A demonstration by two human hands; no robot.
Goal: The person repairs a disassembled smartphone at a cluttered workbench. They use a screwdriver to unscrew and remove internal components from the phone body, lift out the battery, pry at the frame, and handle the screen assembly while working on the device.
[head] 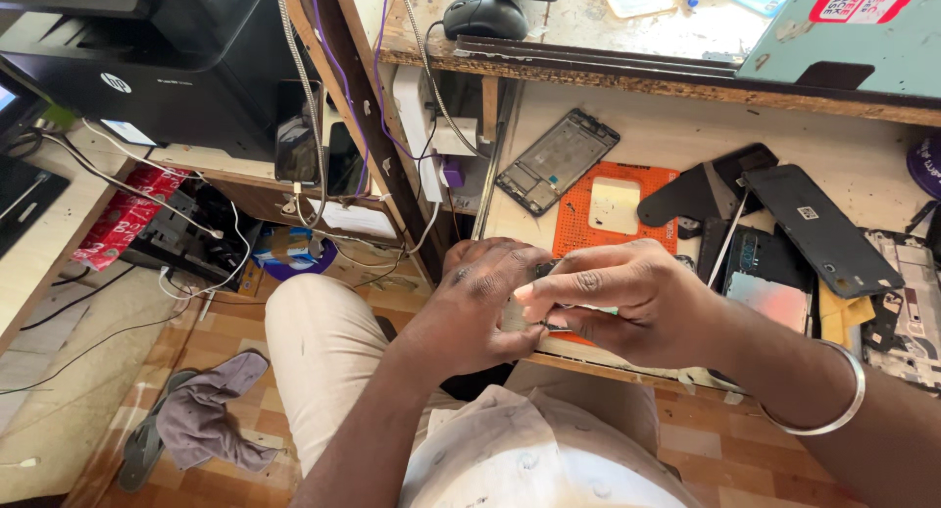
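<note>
Both hands meet at the near edge of the lower shelf, just over the person's lap. Left hand (480,297) curls inward, fingers folded round a small part (512,317), pale where it shows between the knuckles. Right hand (627,297) comes in from three o'clock, thumb and forefinger pinched together on that same part; too little of it shows to tell what it is. A silver bangle (833,410) rings the right wrist.

At twelve o'clock from the grip, an orange mat (573,224) lies on the shelf (686,126), partly hidden under the hands, with a pale square plate (615,205) on it. A bare phone frame (557,162) sits tilted at eleven o'clock, touching the mat's corner. Toward two o'clock lie dark phone backs (818,228) and loose panels, overlapping in a heap.

Farther up, on the desktop, a black mouse (483,16) rests at twelve o'clock. Out at ten o'clock stands a black printer (147,67), white cables trailing below it. A phone (296,135) hangs on a cable just beside it. Down at eight o'clock, a grey cloth (211,415) lies over a sandal on the tiled floor.
</note>
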